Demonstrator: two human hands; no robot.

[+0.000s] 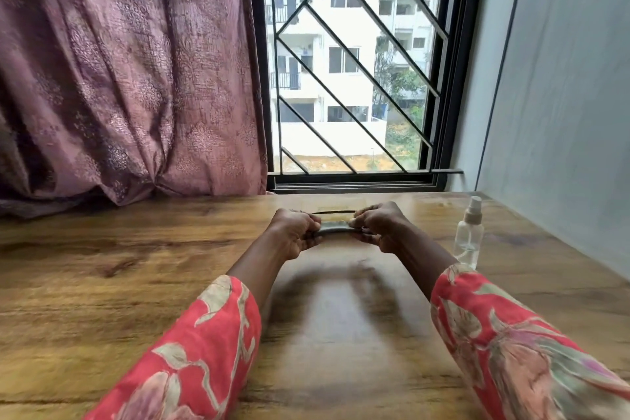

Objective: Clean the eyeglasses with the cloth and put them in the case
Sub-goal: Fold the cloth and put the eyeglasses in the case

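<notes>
Both my hands hold one dark, flat, elongated thing, which looks like the eyeglass case (335,228), just above the wooden table (136,266). My left hand (295,232) grips its left end and my right hand (381,225) grips its right end. A thin dark edge (334,211) runs between my fingertips above the main body, like a raised lid or a frame. I cannot tell whether the eyeglasses are inside. No cloth shows. The picture is slightly blurred.
A small clear spray bottle (469,235) stands upright on the table to the right of my right hand. A mauve curtain (119,78) hangs at the back left, a barred window (351,61) behind, and a grey wall (562,95) on the right.
</notes>
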